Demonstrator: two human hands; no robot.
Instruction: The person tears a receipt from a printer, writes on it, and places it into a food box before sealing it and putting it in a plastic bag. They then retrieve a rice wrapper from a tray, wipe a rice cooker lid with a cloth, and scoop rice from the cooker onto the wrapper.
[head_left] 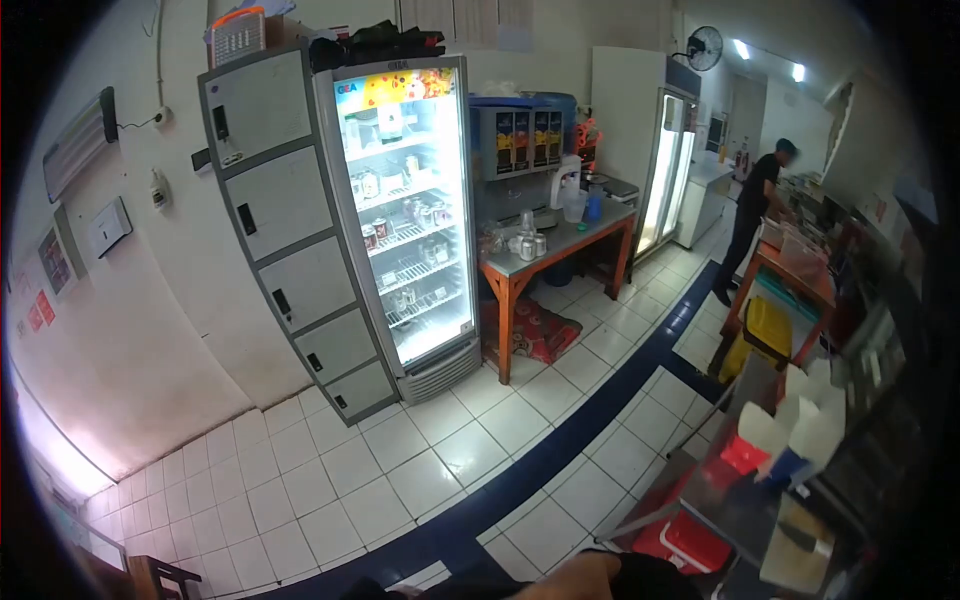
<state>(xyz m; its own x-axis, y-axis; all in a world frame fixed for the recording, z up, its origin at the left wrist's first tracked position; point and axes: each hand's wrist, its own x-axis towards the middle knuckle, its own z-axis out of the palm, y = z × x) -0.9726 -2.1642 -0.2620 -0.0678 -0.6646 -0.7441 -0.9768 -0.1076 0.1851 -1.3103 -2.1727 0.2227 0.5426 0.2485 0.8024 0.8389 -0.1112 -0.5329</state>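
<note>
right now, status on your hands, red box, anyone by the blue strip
Both grips out of view. Red box low at right. One person beside blue strip, farther ahead.

White light glowed from a display fridge and distant ceiling tubes, glare pooled on floor tiles, and fisheye distortion bent the dark, blurred edges.

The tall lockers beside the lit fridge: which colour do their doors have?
Light grey, with darker grey frames; it shows best in the head view.
</note>
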